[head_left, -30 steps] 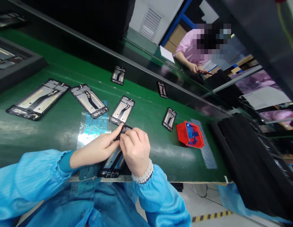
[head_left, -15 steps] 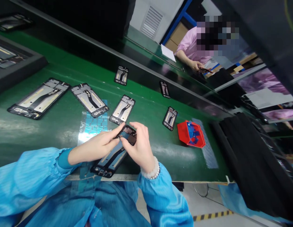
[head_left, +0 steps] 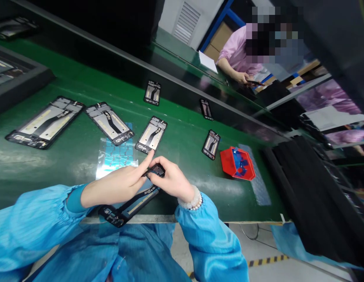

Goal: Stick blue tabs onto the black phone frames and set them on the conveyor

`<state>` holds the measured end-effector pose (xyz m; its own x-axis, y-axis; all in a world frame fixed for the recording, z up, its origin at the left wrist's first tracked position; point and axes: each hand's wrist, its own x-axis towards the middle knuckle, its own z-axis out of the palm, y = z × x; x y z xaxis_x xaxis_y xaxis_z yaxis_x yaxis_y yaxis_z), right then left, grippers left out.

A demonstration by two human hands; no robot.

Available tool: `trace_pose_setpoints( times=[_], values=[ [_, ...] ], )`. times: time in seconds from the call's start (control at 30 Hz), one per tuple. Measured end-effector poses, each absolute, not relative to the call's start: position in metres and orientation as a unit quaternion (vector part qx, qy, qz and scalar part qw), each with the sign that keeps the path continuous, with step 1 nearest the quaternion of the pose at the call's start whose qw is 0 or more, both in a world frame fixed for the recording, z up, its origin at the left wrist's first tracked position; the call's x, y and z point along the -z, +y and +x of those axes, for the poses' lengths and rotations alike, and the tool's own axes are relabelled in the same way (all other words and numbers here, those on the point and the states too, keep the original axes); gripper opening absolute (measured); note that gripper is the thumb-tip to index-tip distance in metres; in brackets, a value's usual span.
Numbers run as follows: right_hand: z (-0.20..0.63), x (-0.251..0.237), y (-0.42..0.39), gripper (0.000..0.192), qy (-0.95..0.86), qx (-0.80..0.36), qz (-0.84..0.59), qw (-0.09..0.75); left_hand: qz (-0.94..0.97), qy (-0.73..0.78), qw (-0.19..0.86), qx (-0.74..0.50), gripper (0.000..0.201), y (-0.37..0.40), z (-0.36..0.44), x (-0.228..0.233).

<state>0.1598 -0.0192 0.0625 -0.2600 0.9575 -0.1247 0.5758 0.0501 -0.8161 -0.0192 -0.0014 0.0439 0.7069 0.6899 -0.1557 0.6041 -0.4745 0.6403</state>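
Both of my hands grip one black phone frame (head_left: 129, 203) that lies slanted at the near edge of the green belt (head_left: 182, 137). My left hand (head_left: 120, 184) rests over the frame's middle, its index finger stretched toward the top end. My right hand (head_left: 170, 180) pinches that top end between thumb and fingers. A clear sheet with blue stickers (head_left: 118, 154) lies just left of my hands.
Several more phone frames lie on the belt, among them one (head_left: 43, 122) at far left, one (head_left: 110, 123) beside it and one (head_left: 151, 135) above my hands. A red bin (head_left: 237, 163) with blue bits sits to the right. A person in pink (head_left: 239, 58) works across the line.
The phone frame has swung so its lower end points further left and toward me. My right hand has turned from covering the frame to pinching its top end.
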Motion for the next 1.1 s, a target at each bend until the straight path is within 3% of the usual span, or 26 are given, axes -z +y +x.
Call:
trace_pose_setpoints(
  times=[0.23,0.37,0.53,0.7,0.93,1.1],
  values=[
    [0.151,-0.057,-0.021,0.010,-0.674,-0.394,-0.580,0.233,0.866,0.375,0.327,-0.044,0.062,-0.002,-0.018,-0.040],
    [0.153,-0.055,-0.024,0.013,-0.670,-0.374,-0.598,0.233,0.842,0.388,0.369,-0.069,0.062,-0.002,-0.018,-0.039],
    [0.156,-0.050,-0.038,0.016,-0.706,-0.155,-0.596,0.350,0.787,0.411,0.447,-0.105,0.070,0.002,-0.016,-0.038],
    [0.146,-0.044,-0.050,0.009,-0.766,0.052,-0.565,0.303,0.760,0.416,0.484,-0.117,0.073,0.003,-0.015,-0.036],
    [0.140,-0.045,-0.046,0.013,-0.804,0.111,-0.529,0.246,0.786,0.401,0.463,-0.088,0.075,0.000,-0.014,-0.039],
    [0.138,-0.042,-0.043,0.018,-0.816,0.120,-0.504,0.257,0.790,0.395,0.462,-0.078,0.073,0.001,-0.015,-0.039]
  ],
)
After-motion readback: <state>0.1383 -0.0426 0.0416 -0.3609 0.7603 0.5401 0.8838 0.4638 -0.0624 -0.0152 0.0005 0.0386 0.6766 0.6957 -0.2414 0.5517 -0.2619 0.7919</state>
